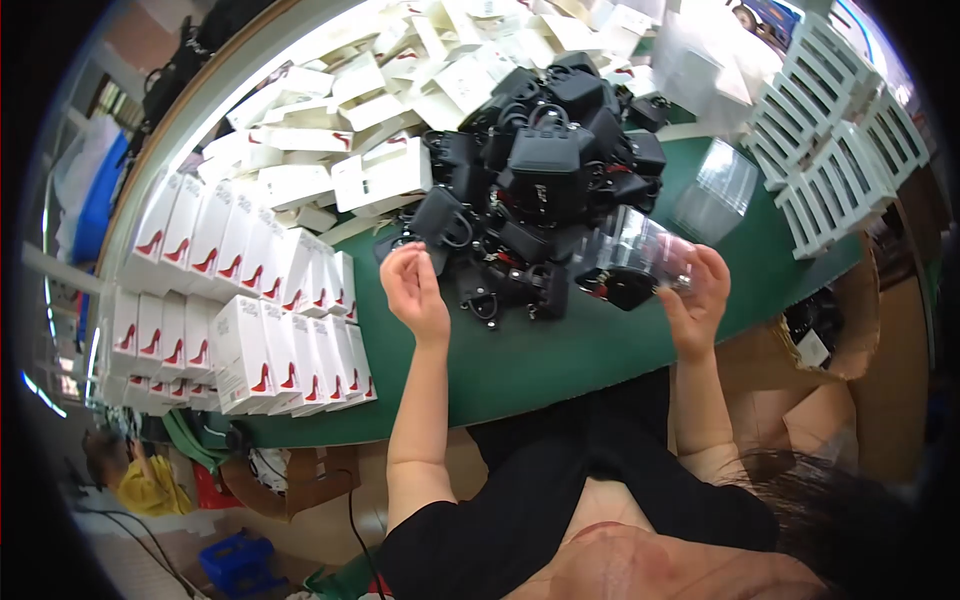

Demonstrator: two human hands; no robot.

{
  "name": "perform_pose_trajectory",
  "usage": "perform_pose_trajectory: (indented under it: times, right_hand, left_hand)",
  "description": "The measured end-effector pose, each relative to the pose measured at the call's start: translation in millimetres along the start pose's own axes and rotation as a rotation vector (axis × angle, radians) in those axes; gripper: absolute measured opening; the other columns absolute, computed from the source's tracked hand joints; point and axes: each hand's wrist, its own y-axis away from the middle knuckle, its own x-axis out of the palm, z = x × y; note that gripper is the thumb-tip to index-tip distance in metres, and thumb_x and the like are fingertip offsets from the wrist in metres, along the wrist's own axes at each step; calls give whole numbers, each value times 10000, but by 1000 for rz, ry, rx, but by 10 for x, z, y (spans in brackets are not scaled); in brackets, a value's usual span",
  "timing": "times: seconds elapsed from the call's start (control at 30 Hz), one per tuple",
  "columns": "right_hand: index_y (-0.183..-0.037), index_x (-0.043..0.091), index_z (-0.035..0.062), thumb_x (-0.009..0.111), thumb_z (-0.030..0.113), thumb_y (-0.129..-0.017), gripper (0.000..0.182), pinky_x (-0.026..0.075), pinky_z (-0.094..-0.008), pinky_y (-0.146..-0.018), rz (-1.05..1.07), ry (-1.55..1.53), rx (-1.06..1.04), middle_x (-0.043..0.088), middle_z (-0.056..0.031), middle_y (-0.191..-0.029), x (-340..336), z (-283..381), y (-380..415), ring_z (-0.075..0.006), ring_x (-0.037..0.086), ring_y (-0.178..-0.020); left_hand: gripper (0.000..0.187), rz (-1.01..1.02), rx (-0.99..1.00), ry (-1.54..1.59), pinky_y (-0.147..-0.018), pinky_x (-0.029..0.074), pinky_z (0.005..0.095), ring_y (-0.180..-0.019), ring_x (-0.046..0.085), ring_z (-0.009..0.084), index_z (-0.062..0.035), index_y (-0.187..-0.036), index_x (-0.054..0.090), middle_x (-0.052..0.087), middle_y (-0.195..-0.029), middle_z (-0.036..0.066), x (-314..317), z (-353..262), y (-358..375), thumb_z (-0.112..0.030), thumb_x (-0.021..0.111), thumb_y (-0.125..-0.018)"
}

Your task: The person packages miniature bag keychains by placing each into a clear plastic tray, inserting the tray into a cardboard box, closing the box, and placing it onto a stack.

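Note:
My right hand [697, 300] grips the end of a clear plastic box [645, 245], thumb below and fingers above. At the box's left end shows a small shiny black item [630, 288]. My left hand [415, 290] is raised at the left of the pile, its fingers curled together; whether anything is between them I cannot tell. Close to its fingertips lies a small black handbag [440, 215]. Beyond both hands is a heap of small black handbags [545, 165] with handles, on the green tabletop [500, 365].
White boxes with red high-heel prints [245, 350] stand in rows at the left. Opened white cartons [370, 85] pile up at the back. Another clear plastic box [718, 190] and pale slatted crates [835, 150] sit at the right. Below is a cardboard box [850, 340].

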Motion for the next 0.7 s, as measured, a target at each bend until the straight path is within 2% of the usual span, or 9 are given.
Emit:
perform_pose_trajectory:
  times: [0.07,0.17,0.23,0.27,0.4,0.7]
  right_hand:
    - [-1332,374,47,672,-73,-760,657,445,-339,-963,-139,-6,121,473,-145,-1289,-27,-11,88,-249,528,-1109]
    - [-1354,359,52,661,-70,-772,668,441,-333,-966,-125,11,127,468,-139,-1292,-22,-23,85,-244,525,-1114]
    - [-1376,343,56,650,-67,-784,678,437,-326,-968,-122,48,139,463,-134,-1296,-9,-10,92,-239,521,-1119]
    - [-1376,343,56,650,-67,-784,678,437,-326,-968,-123,48,135,463,-134,-1296,5,-6,96,-239,521,-1119]
    - [-1374,347,58,635,-70,-795,659,440,-317,-962,-145,57,171,474,-133,-1286,1,40,93,-241,527,-1115]
    - [-1376,340,62,608,-89,-802,651,446,-328,-956,-116,47,185,503,-150,-1269,-3,50,98,-260,549,-1103]
  left_hand:
    - [185,-134,-165,-109,-849,476,300,-966,553,192,-19,-1058,534,579,-1036,120,-150,199,-279,-13,569,-877]
    - [210,-142,-70,-249,-854,475,302,-943,562,189,-20,-1087,530,579,-1037,111,-252,615,-703,-34,576,-882]
    - [253,102,232,-786,-860,476,312,-929,575,193,2,-1098,522,581,-1038,120,-257,792,-953,-85,610,-877]
    - [253,101,235,-785,-860,476,312,-929,575,193,2,-1098,522,581,-1038,120,-212,846,-1070,-85,610,-877]
    - [367,-637,-493,-581,-902,469,361,-902,606,230,24,-1112,502,587,-1046,142,6,1005,-1415,-148,681,-842]
    - [499,-689,-734,-131,-744,514,326,-828,622,252,7,-1179,451,587,-1047,176,-206,1613,-1376,-110,736,-786]
